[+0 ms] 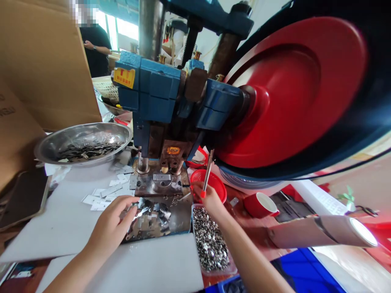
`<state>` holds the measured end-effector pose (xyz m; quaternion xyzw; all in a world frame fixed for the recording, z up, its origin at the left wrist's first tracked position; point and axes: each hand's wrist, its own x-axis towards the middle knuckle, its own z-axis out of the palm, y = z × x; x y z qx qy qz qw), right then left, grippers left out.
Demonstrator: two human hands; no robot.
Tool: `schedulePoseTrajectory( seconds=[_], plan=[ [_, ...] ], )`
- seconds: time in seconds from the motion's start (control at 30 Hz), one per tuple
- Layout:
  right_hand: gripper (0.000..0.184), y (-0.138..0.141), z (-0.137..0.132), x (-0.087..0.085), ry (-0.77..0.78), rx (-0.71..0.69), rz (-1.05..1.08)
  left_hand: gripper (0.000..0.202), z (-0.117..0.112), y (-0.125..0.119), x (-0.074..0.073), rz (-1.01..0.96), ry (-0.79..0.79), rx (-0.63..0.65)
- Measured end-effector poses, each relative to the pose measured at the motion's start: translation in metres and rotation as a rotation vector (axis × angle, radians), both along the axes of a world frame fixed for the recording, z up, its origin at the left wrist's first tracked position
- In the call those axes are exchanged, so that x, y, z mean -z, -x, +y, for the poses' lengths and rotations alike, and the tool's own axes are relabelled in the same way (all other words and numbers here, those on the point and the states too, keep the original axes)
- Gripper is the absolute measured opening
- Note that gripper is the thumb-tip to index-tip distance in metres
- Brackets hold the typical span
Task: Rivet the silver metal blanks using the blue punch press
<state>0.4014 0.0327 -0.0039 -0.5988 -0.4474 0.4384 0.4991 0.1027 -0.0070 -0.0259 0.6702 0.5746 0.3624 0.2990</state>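
My left hand (111, 221) rests on a pile of small flat metal pieces (149, 221) on the press table, its fingers curled on one piece that I cannot see clearly. My right hand (209, 201) is closed round the red-tipped end of a thin metal rod (207, 173) that slants up toward the blue punch press (165, 97). A metal plate (161, 177) lies on the die under the ram. A clear tray of shiny small parts (210, 240) sits just below my right wrist.
A steel bowl (82, 142) of dark metal pieces stands at left. The big red flywheel (293, 89) fills the right. There are a red basket (210, 181), a red cup (261, 203), a paper roll (320, 232), cardboard (39, 61) and a person in black (96, 44) at the back.
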Motion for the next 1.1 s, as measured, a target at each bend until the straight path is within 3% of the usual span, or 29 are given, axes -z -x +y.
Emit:
schedulePoseTrajectory(
  seconds=[0.07, 0.13, 0.27, 0.47, 0.57, 0.83, 0.97, 1.1],
  plan=[
    [0.021, 0.015, -0.031, 0.004, 0.020, -0.094, -0.081, 0.025, 0.003, 0.004, 0.004, 0.101, -0.071, 0.054],
    [0.023, 0.031, -0.057, 0.008, -0.008, -0.241, -0.302, 0.024, 0.006, 0.008, 0.007, 0.194, -0.125, 0.089],
    [0.024, 0.053, -0.079, 0.014, -0.066, -0.355, -0.458, 0.022, 0.008, 0.013, 0.009, 0.319, -0.141, 0.124],
    [0.023, 0.058, -0.079, 0.028, -0.076, -0.245, -0.444, 0.022, 0.004, 0.009, 0.007, 0.391, -0.171, 0.233],
    [0.023, 0.055, -0.080, 0.033, -0.052, -0.209, -0.417, 0.033, 0.001, 0.003, 0.011, 0.436, -0.187, 0.301],
    [0.026, 0.046, -0.075, 0.033, -0.021, -0.187, -0.407, 0.034, 0.002, 0.000, 0.015, 0.460, -0.198, 0.319],
    [0.022, 0.034, -0.062, 0.027, -0.094, -0.199, -0.571, 0.012, 0.001, -0.002, 0.009, 0.336, -0.205, 0.297],
    [0.022, 0.027, -0.049, 0.022, -0.183, -0.281, -0.782, 0.019, -0.002, -0.002, 0.002, 0.255, -0.072, 0.312]
  ],
)
